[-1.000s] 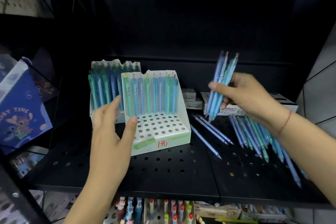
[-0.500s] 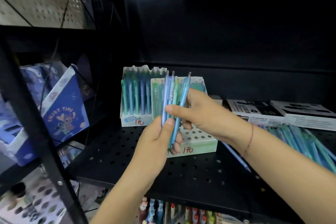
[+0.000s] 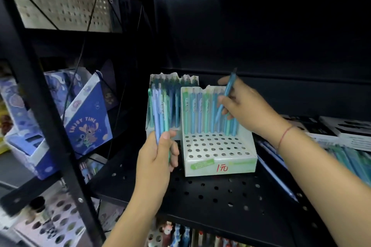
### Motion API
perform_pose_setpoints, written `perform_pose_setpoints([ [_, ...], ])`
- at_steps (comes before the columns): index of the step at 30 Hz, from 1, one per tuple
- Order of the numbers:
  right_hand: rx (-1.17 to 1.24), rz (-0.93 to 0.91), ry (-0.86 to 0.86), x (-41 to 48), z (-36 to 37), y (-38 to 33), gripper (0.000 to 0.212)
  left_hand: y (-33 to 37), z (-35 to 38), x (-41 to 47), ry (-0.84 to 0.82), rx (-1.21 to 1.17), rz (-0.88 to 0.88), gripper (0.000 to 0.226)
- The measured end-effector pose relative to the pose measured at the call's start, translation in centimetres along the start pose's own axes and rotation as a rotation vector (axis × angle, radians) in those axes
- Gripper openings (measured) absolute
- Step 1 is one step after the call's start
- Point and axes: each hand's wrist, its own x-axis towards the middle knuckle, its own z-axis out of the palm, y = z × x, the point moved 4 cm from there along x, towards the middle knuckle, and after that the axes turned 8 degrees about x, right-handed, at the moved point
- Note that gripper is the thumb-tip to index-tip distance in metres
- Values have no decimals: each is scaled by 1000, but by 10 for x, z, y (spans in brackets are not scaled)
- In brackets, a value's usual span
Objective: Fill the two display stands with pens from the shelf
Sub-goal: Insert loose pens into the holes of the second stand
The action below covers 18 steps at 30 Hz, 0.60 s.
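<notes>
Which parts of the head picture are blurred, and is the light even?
Head view: loose pens at the right edge are motion-smeared; the front stand is fairly sharp; light is uneven, the shelf back nearly black; the black post at left leans, likely lens distortion.

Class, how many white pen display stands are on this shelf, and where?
2. The front stand sits centre, nearest; the rear stand is behind it to the left, partly hidden by held pens.
</notes>
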Motion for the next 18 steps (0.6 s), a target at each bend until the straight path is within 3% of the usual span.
perform_pose_setpoints([
  [7, -182, -67, 111, -11, 4, 5, 81, -6, -2, -1, -11, -41, -1, 25],
  [18, -148, -61, 84, -15, 16, 12, 77, -12, -3, -1, -59, -18, -27, 26],
])
